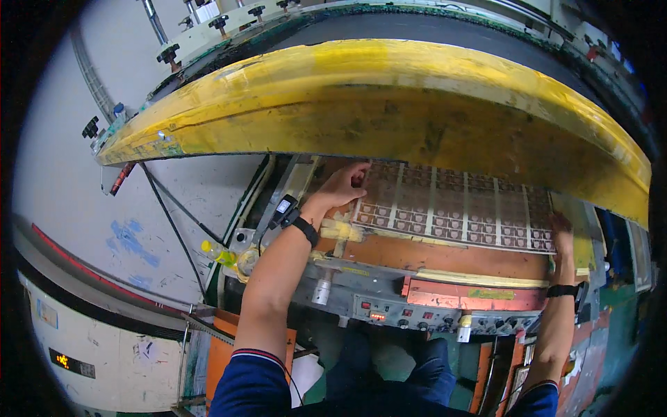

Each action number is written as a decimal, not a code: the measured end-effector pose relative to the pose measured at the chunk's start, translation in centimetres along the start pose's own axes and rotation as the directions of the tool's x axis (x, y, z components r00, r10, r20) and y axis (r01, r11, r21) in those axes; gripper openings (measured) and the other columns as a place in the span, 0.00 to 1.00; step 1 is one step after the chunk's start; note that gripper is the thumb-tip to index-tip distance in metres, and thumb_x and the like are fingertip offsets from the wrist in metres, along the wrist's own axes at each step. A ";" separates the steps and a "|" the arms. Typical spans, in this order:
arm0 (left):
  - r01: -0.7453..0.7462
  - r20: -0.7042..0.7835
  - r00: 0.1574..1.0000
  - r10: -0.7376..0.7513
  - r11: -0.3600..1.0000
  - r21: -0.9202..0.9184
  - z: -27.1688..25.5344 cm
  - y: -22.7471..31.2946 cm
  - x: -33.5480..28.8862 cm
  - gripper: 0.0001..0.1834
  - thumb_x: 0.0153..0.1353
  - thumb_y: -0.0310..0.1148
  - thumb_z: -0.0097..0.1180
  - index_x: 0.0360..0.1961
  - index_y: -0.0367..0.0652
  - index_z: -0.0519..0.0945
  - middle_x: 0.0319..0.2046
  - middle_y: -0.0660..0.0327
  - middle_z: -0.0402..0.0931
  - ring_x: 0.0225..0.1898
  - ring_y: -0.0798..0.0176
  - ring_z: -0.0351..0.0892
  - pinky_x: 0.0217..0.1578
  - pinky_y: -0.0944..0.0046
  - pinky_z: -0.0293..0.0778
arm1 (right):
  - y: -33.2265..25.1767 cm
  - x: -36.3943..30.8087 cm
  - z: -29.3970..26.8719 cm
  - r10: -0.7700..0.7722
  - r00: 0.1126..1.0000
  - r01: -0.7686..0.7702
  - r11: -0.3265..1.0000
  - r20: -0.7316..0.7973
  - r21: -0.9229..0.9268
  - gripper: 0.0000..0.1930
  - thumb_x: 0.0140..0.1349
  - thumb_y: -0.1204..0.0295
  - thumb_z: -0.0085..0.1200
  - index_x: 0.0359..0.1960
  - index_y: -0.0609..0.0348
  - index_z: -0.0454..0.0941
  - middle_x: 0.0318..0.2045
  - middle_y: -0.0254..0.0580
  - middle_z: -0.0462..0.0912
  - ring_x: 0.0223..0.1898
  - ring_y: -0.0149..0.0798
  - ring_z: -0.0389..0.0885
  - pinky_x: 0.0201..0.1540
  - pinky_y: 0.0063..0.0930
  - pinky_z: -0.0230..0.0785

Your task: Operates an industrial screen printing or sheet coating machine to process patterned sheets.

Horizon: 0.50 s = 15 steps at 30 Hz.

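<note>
Sheet (455, 205), printed card in a grid, lying flat on the press bed under the yellow guard (389, 104); left hand (344, 186) on its far-left corner, fingers curled over the edge, right hand (561, 233) flat on its right edge, gripping nothing that can be seen. Step judged: seating or lifting the sheet; the next move calls for both hands moving evenly, clear of the guard overhead, the control panel (417, 313) below the wrists untouched
</note>
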State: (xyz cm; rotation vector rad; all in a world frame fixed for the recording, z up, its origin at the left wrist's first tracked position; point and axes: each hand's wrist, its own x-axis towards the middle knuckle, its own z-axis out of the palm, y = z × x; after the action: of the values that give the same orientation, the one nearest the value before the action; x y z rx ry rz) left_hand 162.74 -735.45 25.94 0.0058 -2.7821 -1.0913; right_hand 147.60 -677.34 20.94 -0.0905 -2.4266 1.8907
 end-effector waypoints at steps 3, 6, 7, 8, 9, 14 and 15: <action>0.163 0.113 0.982 -0.154 0.984 -0.075 1.1 6.8 1.6 0.32 0.48 0.27 0.61 0.58 0.38 0.68 0.39 0.54 0.78 0.40 0.58 0.77 0.42 0.58 0.72 | 6.6 3.9 -11.6 -0.498 0.803 0.370 -0.013 0.327 -0.929 0.23 0.59 0.67 0.54 0.55 0.67 0.71 0.52 0.46 0.75 0.52 0.39 0.73 0.56 0.32 0.62; 0.104 -0.038 0.993 -0.115 0.969 -0.224 1.4 1.0 1.4 0.24 0.53 0.29 0.58 0.52 0.37 0.72 0.38 0.56 0.78 0.37 0.63 0.75 0.37 0.63 0.72 | 5.5 2.5 -7.6 -0.519 0.848 0.467 0.637 0.106 -0.614 0.17 0.57 0.73 0.52 0.49 0.62 0.75 0.45 0.44 0.78 0.45 0.42 0.76 0.49 0.34 0.66; 0.127 -0.077 0.978 -0.194 0.845 -0.519 2.2 -0.2 0.9 0.20 0.55 0.30 0.58 0.50 0.37 0.74 0.37 0.57 0.78 0.35 0.64 0.75 0.36 0.66 0.72 | 4.9 1.2 -7.5 -0.574 0.810 0.495 0.557 0.122 -0.666 0.16 0.56 0.76 0.50 0.47 0.58 0.77 0.39 0.44 0.81 0.40 0.44 0.78 0.42 0.36 0.71; 0.114 -0.150 0.947 -0.286 0.731 -0.673 1.1 -0.7 -0.8 0.18 0.57 0.30 0.56 0.49 0.38 0.74 0.35 0.58 0.77 0.31 0.65 0.74 0.30 0.67 0.71 | 1.6 -1.3 -3.7 -0.331 0.943 0.315 0.892 0.004 -0.325 0.11 0.58 0.76 0.51 0.42 0.59 0.77 0.33 0.40 0.80 0.33 0.37 0.77 0.35 0.29 0.68; 0.076 -0.180 0.911 -0.372 0.580 -0.811 0.8 -0.5 -2.4 0.16 0.59 0.30 0.55 0.49 0.38 0.73 0.32 0.60 0.76 0.27 0.66 0.73 0.25 0.68 0.71 | -2.2 -5.4 -1.1 -0.041 0.999 0.043 0.996 -0.019 0.080 0.06 0.59 0.75 0.52 0.38 0.60 0.77 0.26 0.35 0.79 0.26 0.30 0.75 0.28 0.23 0.66; 0.180 -0.022 0.929 -0.370 0.501 -0.846 0.3 0.2 -11.3 0.09 0.63 0.26 0.49 0.45 0.40 0.72 0.27 0.63 0.73 0.20 0.67 0.71 0.18 0.69 0.70 | -6.5 -18.0 -3.4 -0.029 0.953 0.017 0.999 0.301 0.042 0.07 0.56 0.77 0.59 0.37 0.61 0.77 0.23 0.24 0.77 0.25 0.19 0.72 0.27 0.17 0.66; 0.177 -0.028 0.915 -0.404 0.459 -0.870 0.1 1.0 -13.6 0.08 0.63 0.26 0.49 0.43 0.40 0.72 0.27 0.63 0.73 0.21 0.67 0.71 0.20 0.69 0.71 | -6.5 -19.8 -4.1 0.008 0.923 -0.035 0.997 0.386 0.062 0.10 0.56 0.77 0.59 0.40 0.63 0.77 0.29 0.27 0.80 0.32 0.21 0.76 0.36 0.18 0.70</action>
State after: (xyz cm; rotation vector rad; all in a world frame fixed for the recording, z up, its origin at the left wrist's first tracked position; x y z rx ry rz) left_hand 176.22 -733.89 24.64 0.4856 -1.7561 -2.2817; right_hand 167.59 -676.63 27.99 0.2890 -2.5977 2.1757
